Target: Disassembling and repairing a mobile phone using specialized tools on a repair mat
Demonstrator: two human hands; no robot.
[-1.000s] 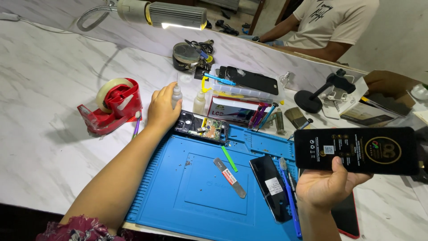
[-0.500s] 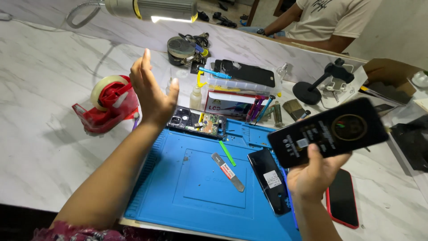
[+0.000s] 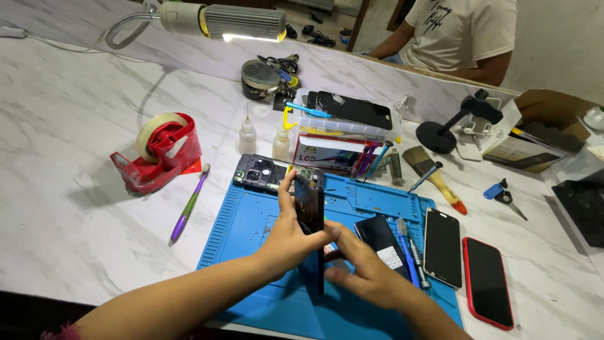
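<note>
Both hands meet over a blue silicone repair mat (image 3: 251,252) at the near edge of a white marble-look table (image 3: 69,208). The left hand (image 3: 290,236) and right hand (image 3: 362,267) grip a thin black phone screen panel (image 3: 311,226), held edge-on and upright above the mat's centre; left thumb and fingers pinch its upper half, right fingers close on its lower edge. Just right of the hands, on the mat: a black phone back w/ white sticker (image 3: 380,239), a blue-handled tool (image 3: 406,242), and a black-screened phone (image 3: 442,247). A red-framed phone (image 3: 487,280) lies off the mat's right edge. At the mat's far-left corner sits an opened phone chassis w/ exposed boards (image 3: 261,171). To the left, a purple-and-green toothbrush (image 3: 187,204) and a red tape dispenser (image 3: 160,151). Farther back: two small clear squeeze bottles (image 3: 248,135), a clear parts box w/ black panel on top (image 3: 346,116), a yellow-handled brush (image 3: 437,179). At the far edge, a gooseneck lamp (image 3: 239,22), lit; beyond, a seated person in a white T-shirt (image 3: 459,31).
</note>
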